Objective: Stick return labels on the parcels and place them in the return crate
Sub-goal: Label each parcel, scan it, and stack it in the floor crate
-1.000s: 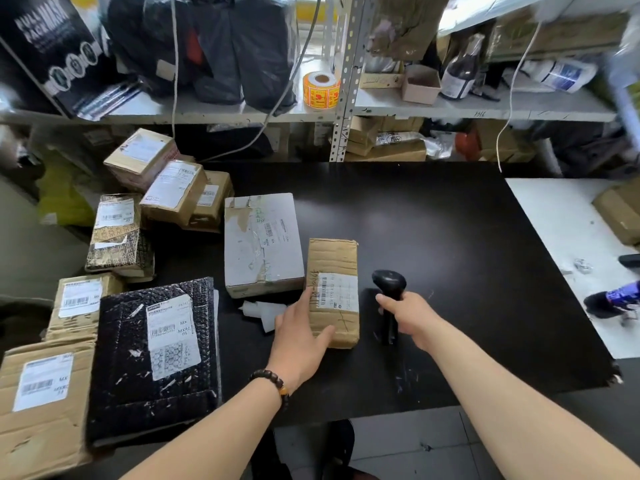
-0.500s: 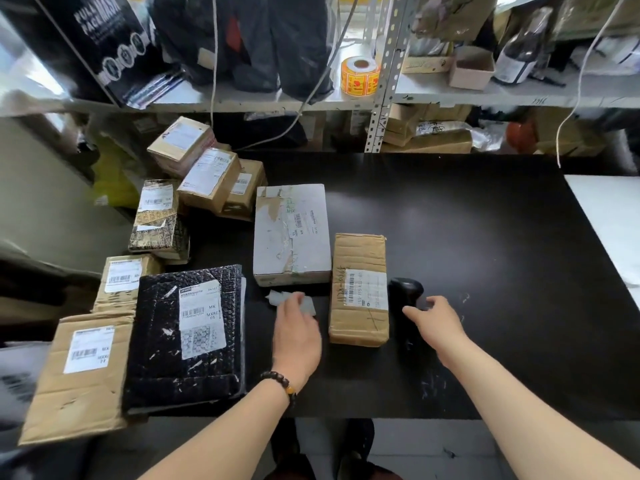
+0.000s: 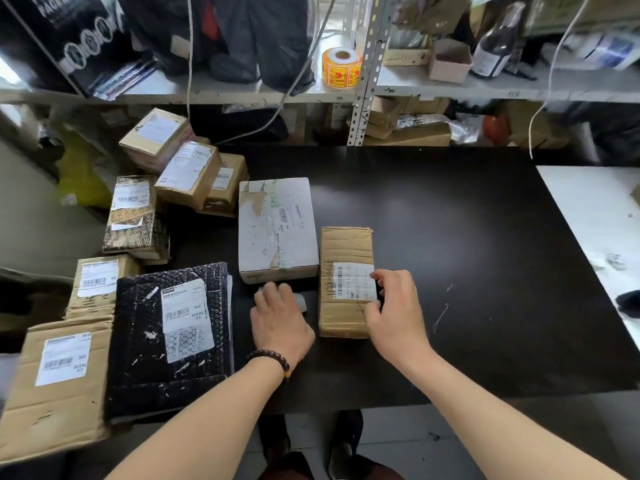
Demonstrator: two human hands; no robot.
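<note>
**Right hand on the brown parcel**

Head view: the brown parcel [image 3: 343, 247] lies flat near the middle of the black table [image 3: 467, 254], its label [image 3: 349, 282] facing up, just right of a white parcel [image 3: 273, 230]. The right hand [image 3: 394, 313] grips its right edge, fingers curled onto the label. The left hand [image 3: 280, 320] lies just left, fingers bent over a white slip [image 3: 302, 302]; I cannot tell whether they pinch it.

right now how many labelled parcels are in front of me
9: white box, tan box beside it, black mailer, large carton and small tan box front left, patterned box behind, three tan boxes piled rear left. Others may be hidden underneath.
</note>
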